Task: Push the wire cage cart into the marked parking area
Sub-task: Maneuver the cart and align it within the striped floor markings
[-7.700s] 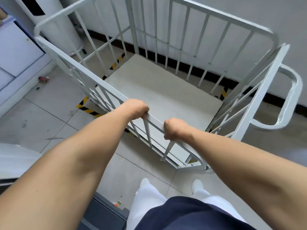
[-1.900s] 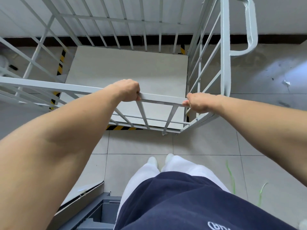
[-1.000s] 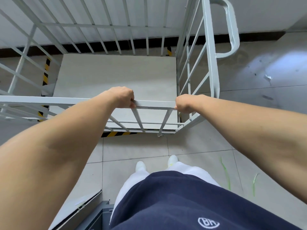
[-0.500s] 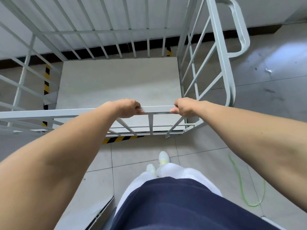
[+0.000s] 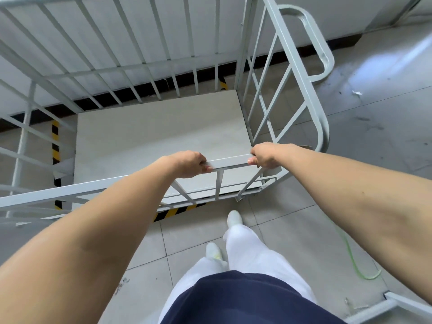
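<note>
A white wire cage cart (image 5: 149,64) with barred sides and a flat pale deck fills the upper view, its far side close to the wall. My left hand (image 5: 190,163) and my right hand (image 5: 265,155) both grip the cart's near top rail (image 5: 230,163), close to its right corner. Yellow-and-black floor tape (image 5: 174,212) marks the parking area; one strip shows under the cart's near edge, another strip (image 5: 55,146) runs along its left side. A curved push handle (image 5: 323,57) sticks out from the cart's right side.
A white wall with a black skirting (image 5: 131,94) stands just beyond the cart. The tiled floor (image 5: 374,127) stretches away to the right. A thin green cord (image 5: 350,256) lies on the tiles at right. A white metal frame (image 5: 395,305) juts in at bottom right. My feet stand behind the cart.
The cart has swung from a diagonal to square against the wall inside the tape. In the last second my view shifted left and back, and my feet stepped apart.
</note>
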Motion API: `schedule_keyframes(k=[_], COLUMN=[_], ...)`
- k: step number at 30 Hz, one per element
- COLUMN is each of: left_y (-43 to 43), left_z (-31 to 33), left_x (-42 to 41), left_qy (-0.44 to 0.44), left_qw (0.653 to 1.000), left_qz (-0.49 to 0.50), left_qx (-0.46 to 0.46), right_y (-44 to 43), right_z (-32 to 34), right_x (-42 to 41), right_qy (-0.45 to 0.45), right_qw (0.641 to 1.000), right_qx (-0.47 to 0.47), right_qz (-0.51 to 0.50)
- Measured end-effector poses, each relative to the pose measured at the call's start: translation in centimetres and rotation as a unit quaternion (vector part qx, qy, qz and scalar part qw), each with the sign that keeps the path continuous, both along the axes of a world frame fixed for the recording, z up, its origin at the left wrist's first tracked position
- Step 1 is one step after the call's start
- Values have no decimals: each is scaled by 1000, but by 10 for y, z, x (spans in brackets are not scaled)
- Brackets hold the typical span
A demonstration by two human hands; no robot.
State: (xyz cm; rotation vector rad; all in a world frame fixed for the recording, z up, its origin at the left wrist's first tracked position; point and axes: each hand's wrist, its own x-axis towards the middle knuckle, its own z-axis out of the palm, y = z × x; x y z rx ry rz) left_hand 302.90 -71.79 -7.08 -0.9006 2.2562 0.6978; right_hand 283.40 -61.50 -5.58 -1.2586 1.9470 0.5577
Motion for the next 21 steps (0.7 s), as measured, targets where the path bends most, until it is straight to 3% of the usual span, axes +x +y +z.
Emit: schedule_keyframes(k=[21], left_y=[-1], left_z=[2], left_x=[2], left_qy=[9], left_qw=[999], left_qz=[-27], left_qx=[-19], right_y=[4], right_z=[-6], right_x=[5], right_qy=[12], right_qw=[998], right_qx=[-37], right_qz=[-51])
